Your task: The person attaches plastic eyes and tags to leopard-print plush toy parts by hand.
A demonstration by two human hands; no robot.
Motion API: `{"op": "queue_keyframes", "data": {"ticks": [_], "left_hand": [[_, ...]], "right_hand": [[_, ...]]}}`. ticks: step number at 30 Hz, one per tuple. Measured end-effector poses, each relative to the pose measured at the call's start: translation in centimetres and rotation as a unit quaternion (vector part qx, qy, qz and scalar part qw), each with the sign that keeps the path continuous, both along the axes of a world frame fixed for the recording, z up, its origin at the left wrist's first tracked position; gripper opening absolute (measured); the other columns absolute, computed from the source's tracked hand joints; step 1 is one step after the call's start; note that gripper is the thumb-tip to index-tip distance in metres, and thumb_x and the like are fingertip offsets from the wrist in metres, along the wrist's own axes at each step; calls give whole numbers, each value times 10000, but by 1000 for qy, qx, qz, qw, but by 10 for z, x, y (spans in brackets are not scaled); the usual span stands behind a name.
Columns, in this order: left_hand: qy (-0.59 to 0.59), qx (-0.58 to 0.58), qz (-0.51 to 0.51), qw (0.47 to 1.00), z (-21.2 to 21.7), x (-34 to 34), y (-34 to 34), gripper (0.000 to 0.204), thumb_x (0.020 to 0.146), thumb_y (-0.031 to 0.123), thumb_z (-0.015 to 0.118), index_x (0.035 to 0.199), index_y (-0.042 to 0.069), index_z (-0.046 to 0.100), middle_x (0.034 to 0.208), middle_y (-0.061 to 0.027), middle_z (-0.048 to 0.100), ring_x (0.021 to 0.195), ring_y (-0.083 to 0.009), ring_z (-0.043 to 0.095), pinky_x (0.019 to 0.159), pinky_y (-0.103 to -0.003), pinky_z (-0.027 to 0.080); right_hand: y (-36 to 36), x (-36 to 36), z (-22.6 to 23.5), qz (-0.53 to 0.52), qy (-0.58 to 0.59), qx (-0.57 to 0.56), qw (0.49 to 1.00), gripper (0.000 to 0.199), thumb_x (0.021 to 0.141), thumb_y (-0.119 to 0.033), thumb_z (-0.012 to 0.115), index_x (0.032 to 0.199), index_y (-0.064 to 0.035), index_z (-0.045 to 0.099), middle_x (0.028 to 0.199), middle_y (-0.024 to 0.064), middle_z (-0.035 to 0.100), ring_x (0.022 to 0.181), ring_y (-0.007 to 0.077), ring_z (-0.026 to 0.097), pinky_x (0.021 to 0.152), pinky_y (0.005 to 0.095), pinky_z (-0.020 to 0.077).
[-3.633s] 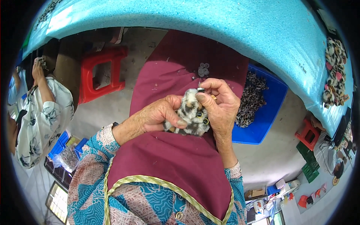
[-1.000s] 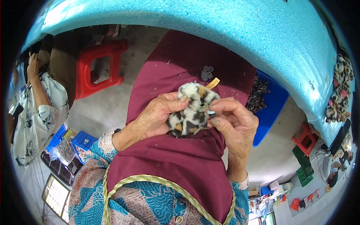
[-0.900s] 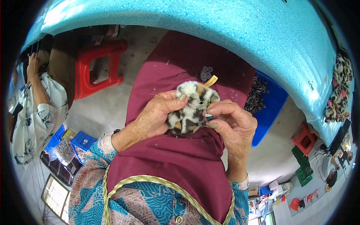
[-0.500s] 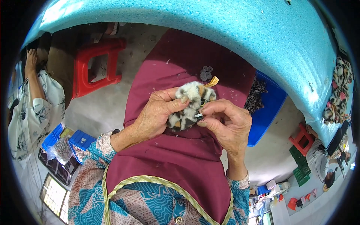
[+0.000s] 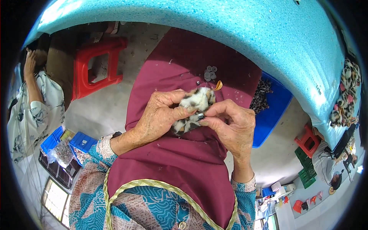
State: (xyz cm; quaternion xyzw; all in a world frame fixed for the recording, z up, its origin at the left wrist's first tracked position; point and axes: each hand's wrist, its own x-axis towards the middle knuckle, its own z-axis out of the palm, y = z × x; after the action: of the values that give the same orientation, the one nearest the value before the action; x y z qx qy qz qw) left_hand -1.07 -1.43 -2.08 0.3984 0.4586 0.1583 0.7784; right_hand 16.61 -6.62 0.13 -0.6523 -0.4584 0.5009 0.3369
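Left hand [image 5: 159, 119] wraps a spotted furry toy [image 5: 194, 108] over the maroon apron [image 5: 180, 161], right hand [image 5: 230, 124] pinching a small dark piece [image 5: 200, 115] against it, grey discs [image 5: 209, 73] lying beyond.

stool [image 5: 94, 67] left of lap cloth [image 5: 180, 153]; bin [image 5: 270, 115] right.

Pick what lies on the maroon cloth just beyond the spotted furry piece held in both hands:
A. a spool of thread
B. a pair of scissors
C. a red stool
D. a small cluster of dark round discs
D: a small cluster of dark round discs lies on the maroon cloth just beyond the spotted furry piece, which the left hand and right hand hold between them.
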Motion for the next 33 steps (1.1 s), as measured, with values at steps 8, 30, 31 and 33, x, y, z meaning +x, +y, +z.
{"op": "queue_keyframes", "data": {"ticks": [8, 30, 31, 33], "left_hand": [[40, 175, -117, 977, 8, -4, 5, 216, 733, -51, 591, 941, -12, 632, 771, -101, 612, 700, -140, 598, 615, -266, 465], [-52, -177, -103, 978, 0, -2, 11, 321, 662, -68, 673, 972, 16, 674, 817, -55, 667, 732, -102, 607, 664, -246, 488], [-36, -4, -150, 988, 6, -3, 15, 303, 643, -83, 649, 931, 10, 672, 784, -70, 656, 714, -130, 610, 646, -262, 487], [-18, 169, -192, 966, 13, -4, 20, 289, 624, -98, 624, 890, 4, 670, 752, -86, 644, 695, -159, 613, 628, -278, 486]], "right_hand": [[-8, -5, -17, 35, -38, 91, 994, 173, 625, 0, 728, 718, -14, 582, 656, 70, 608, 573, 188, 599, 526, 285, 470], [-24, 1, -33, 48, 125, 10, 991, 375, 593, -162, 821, 780, -9, 534, 672, 37, 582, 568, 100, 547, 510, 266, 431], [-26, 0, -32, 20, 190, -7, 982, 362, 619, -151, 810, 791, -3, 528, 676, 26, 578, 590, 82, 552, 519, 251, 438], [-31, -6, -26, -9, 255, -24, 967, 350, 645, -140, 799, 802, 3, 522, 681, 14, 574, 612, 65, 558, 527, 237, 445]]}}
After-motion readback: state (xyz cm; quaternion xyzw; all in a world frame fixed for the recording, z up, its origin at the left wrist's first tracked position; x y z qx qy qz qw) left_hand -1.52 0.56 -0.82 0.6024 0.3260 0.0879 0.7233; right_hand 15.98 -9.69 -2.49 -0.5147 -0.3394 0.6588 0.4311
